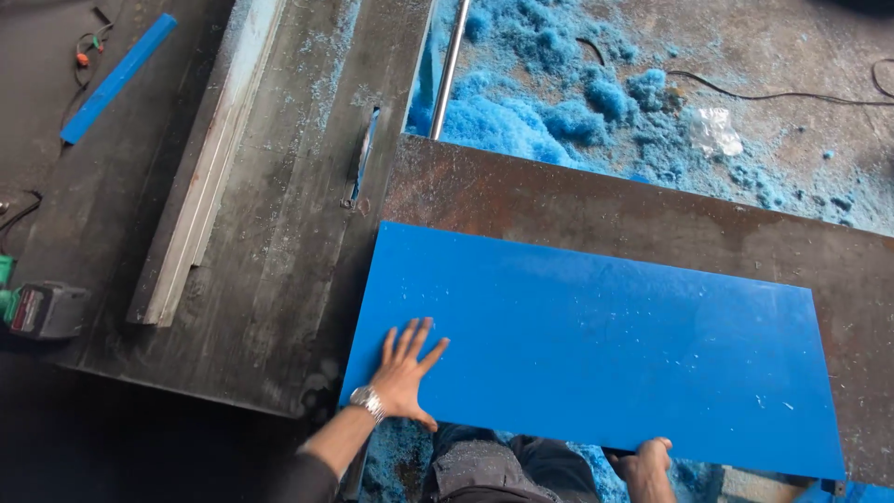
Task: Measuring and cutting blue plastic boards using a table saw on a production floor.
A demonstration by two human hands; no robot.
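Two hands on blue panel (596, 359): left hand (405, 373) flat, fingers spread; right hand (644, 463) apparently gripping near edge, on worktop (279, 270)

Rusty saw table (279, 251) — blue sheet (596, 345), metal fence (200, 186) on it.

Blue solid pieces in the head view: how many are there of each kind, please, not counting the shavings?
Large blue sheet, under the left hand and right hand: 1
Narrow blue strip, far left: 1
Total: 2
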